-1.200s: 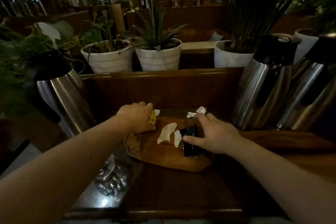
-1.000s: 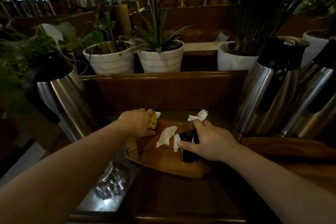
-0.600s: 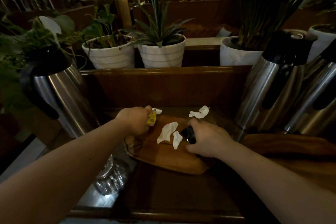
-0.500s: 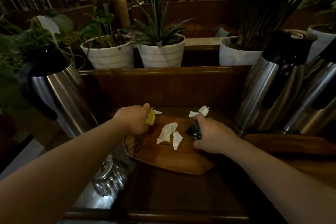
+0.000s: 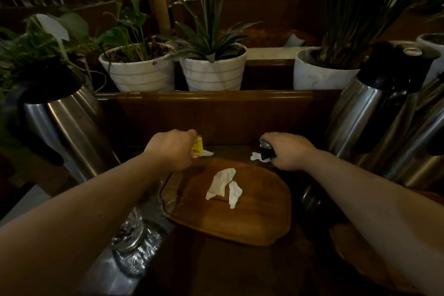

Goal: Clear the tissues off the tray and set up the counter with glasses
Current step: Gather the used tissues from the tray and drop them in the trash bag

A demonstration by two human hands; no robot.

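Observation:
A wooden tray (image 5: 252,218) lies on the dark counter. Two torn white tissue pieces (image 5: 222,184) rest on its middle. Another crumpled tissue (image 5: 255,156) lies on the counter behind the tray's far right corner, and a small white scrap (image 5: 206,153) sits at the far left corner. My left hand (image 5: 171,150) is closed on a small yellow object (image 5: 197,147) at the tray's far left edge. My right hand (image 5: 287,151) grips a flat black object (image 5: 266,151), held off the tray beside the crumpled tissue. Upturned clear glasses (image 5: 131,243) stand at the lower left.
A steel thermos jug (image 5: 64,127) stands at the left and two more steel jugs (image 5: 374,115) at the right. A wooden back panel (image 5: 223,113) walls the counter, with white plant pots (image 5: 213,74) behind it. Another wooden tray (image 5: 374,259) lies under my right forearm.
My right hand closed on the black object, lifted it off the tray and carried it back and right. My left hand kept its hold on the yellow object.

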